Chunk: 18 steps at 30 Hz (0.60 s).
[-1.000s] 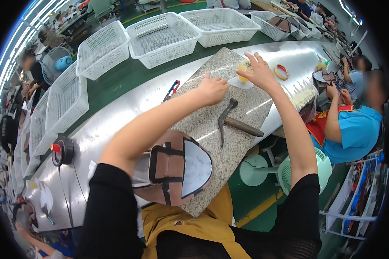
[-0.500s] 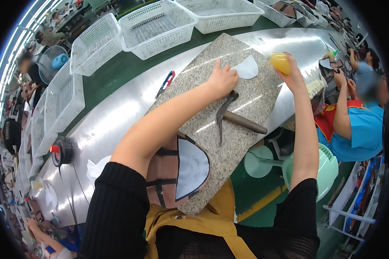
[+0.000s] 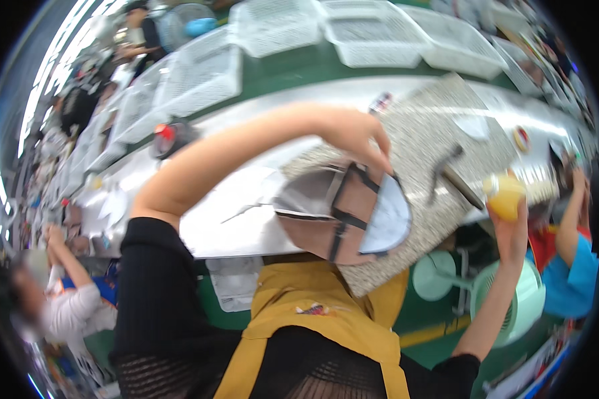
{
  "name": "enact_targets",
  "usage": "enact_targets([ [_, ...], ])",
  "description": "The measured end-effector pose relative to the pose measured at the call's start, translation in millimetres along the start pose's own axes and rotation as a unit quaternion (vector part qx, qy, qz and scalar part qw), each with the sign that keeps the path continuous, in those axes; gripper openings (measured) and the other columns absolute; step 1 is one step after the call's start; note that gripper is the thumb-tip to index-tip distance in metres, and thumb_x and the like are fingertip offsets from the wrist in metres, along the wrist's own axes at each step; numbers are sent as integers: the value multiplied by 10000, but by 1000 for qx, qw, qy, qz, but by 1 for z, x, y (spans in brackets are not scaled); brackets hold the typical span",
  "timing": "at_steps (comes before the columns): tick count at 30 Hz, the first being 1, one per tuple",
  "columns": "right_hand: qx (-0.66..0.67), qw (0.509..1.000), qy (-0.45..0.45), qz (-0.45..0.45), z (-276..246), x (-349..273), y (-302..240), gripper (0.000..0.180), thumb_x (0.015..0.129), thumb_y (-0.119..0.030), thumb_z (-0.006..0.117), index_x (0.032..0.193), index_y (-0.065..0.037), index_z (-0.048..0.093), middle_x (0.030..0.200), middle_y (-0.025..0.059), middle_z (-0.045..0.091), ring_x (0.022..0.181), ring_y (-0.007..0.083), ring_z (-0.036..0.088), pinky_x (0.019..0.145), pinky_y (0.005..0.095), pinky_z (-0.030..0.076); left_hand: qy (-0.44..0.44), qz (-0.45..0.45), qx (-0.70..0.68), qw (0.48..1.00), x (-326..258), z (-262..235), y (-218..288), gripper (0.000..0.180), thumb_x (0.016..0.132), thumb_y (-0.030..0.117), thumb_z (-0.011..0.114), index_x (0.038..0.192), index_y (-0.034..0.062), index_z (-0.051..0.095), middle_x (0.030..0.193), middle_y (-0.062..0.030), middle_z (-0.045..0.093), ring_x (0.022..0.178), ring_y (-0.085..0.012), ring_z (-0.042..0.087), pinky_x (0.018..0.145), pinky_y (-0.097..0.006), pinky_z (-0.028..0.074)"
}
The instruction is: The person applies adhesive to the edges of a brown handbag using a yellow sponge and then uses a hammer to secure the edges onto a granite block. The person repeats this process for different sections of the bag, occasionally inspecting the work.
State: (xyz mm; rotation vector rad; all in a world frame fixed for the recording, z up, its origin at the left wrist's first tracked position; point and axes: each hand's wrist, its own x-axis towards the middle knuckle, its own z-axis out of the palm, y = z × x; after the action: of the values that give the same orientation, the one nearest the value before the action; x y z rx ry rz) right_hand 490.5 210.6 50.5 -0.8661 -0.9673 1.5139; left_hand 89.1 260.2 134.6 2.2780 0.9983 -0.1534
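Observation:
My left hand [image 3: 359, 136] is bent downward at the upper edge of a brown sewn piece [image 3: 356, 193] with black strips and a pale, curved panel. Its fingers are smeared by motion, so whether they grip the edge is unclear. This piece rests partly on a speckled stone slab [image 3: 422, 126]. Raised at the slab's right side, my right hand [image 3: 510, 233] is closed round a small, rounded yellow container [image 3: 504, 196]. Between the hands a hammer [image 3: 460, 185] with a curved head and wooden handle lies on the slab. A white cut piece [image 3: 472, 126] lies farther back.
White plastic baskets [image 3: 373, 33] line the table's far side. A roll of tape [image 3: 522, 138] lies right of the slab; a black pot with a red top [image 3: 170, 138] stands left. Below right is a pale green fan [image 3: 509, 302]. Co-workers sit on both sides.
My left hand has come back from beside the white piece to the brown piece. My right hand still holds the yellow container, now nearer me. The whole view has shifted and blurred.

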Motion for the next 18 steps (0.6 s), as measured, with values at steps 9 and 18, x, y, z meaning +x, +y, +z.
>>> enact_targets([
  [9,-45,997,-61,22,110,-14,29,564,959,-388,489,1429,-122,326,1260,63,514,1105,192,567,847,321,533,160,18,134,978,-27,112,-27,430,762,443,665,1063,137,681,1265,-104,514,1170,-302,460,891,-424,464],
  [18,-361,924,-81,-91,145,-27,34,645,825,-207,644,1372,-32,349,1254,102,456,1130,200,470,985,323,364,221,-65,215,949,-24,139,9,462,803,492,599,1005,79,644,1037,-76,594,1110,-269,458,920,-509,378],
])
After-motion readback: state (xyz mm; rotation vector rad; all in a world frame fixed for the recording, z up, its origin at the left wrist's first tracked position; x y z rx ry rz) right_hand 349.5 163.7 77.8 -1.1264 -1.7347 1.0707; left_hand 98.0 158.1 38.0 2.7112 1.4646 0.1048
